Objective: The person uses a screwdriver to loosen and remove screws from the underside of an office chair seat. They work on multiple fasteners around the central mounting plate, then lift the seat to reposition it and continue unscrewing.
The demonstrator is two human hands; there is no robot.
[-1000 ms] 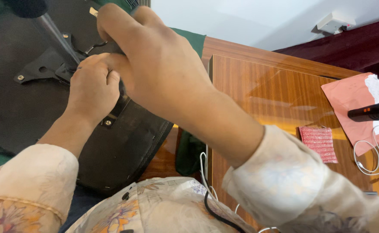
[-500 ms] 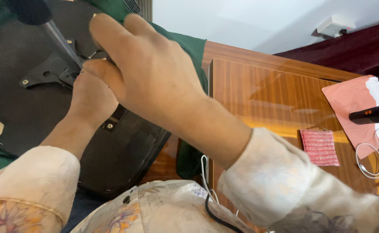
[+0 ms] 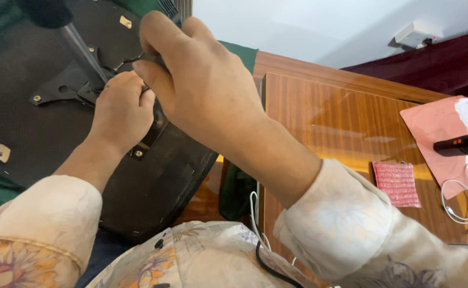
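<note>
My left hand (image 3: 121, 109) has its fingers curled into a loose fist, knuckles up, pressed onto the black metal bracket (image 3: 66, 88) on the underside of an upturned chair seat (image 3: 26, 136); what those fingers grip is hidden beneath them, so I cannot tell whether they clamp anything. My right hand (image 3: 204, 88) lies over and just behind the left, fingers bent together, their tips reaching past a thin lever that I can barely make out; its hold is also concealed. A grey post (image 3: 82, 50) rises from the bracket, its top cut off by the frame edge. The seat rests at the left end of the wooden table (image 3: 324, 122). Far right I count one pink sheet (image 3: 436, 133), one black handset (image 3: 463, 143), one coiled white cable (image 3: 460, 200) and one small red mesh pad (image 3: 397, 183)
</note>
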